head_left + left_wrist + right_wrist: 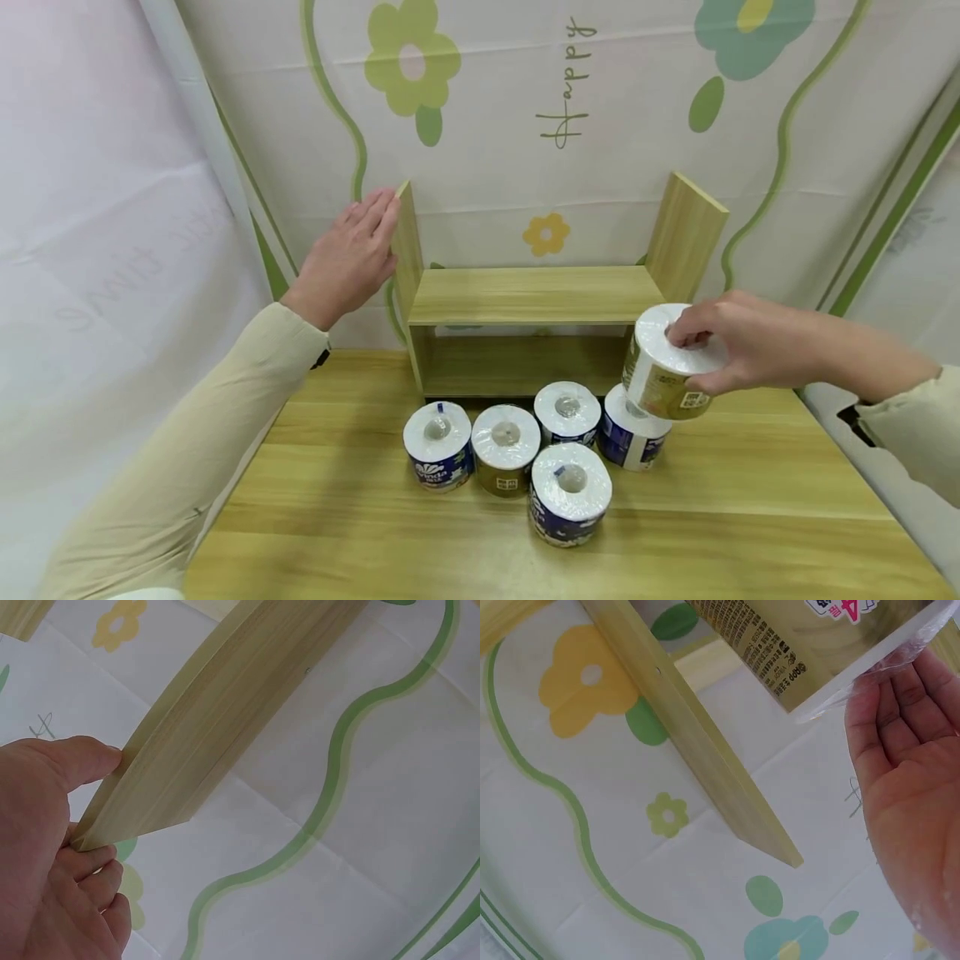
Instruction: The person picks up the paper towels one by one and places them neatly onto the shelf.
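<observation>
My right hand (pixel 735 337) holds a gold-wrapped toilet paper roll (pixel 652 379) in the air, fingers in its core hole and thumb against its side. In the right wrist view, the printed gold wrapper (pixel 795 645) shows beside the fingers. At the upper left, my left hand (pixel 348 258) grips the top end of the wooden shelf's left side panel (pixel 202 712), thumb on one side and fingers on the other. Several more rolls stand on the table before the shelf, among them a gold one (pixel 506 475) and a blue one (pixel 570 529) nearest me.
The small wooden shelf (pixel 532 296) stands at the back of the table (pixel 360 508), with an upper board, a lower compartment and a raised right panel (pixel 682 237). Behind it hangs a white flowered cloth (pixel 480 183).
</observation>
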A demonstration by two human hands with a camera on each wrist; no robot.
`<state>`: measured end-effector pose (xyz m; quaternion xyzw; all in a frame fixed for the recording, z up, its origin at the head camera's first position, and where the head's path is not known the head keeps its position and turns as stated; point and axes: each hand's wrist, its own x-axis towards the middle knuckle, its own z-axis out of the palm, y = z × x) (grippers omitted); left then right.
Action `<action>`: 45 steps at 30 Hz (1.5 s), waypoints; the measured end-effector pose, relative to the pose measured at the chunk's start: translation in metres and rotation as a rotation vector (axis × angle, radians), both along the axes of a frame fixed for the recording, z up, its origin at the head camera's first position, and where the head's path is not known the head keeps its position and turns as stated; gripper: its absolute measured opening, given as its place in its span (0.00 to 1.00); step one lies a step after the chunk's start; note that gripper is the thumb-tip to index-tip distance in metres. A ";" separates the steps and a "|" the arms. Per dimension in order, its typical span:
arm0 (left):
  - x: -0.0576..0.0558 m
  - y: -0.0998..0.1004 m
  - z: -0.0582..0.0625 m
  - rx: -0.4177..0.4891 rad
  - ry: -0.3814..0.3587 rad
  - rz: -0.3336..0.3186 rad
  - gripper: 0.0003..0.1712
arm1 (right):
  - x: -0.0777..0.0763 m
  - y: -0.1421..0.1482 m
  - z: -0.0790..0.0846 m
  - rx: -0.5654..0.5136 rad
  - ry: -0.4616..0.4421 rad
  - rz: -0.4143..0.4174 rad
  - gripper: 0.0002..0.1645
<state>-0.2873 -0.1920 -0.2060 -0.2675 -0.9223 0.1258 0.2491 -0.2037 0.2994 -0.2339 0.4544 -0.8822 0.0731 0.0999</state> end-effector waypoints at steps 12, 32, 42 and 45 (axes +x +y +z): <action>0.002 0.000 0.001 -0.038 -0.004 0.013 0.40 | -0.016 -0.007 0.029 0.022 0.059 -0.069 0.24; 0.006 0.001 0.003 -0.122 0.000 0.032 0.41 | -0.036 -0.013 0.054 0.028 0.105 -0.171 0.22; 0.006 0.000 0.003 -0.166 0.027 0.040 0.40 | -0.046 -0.014 0.058 0.027 0.128 -0.190 0.20; 0.006 0.000 0.000 -0.150 0.031 0.033 0.40 | -0.048 -0.016 0.058 0.034 0.118 -0.198 0.20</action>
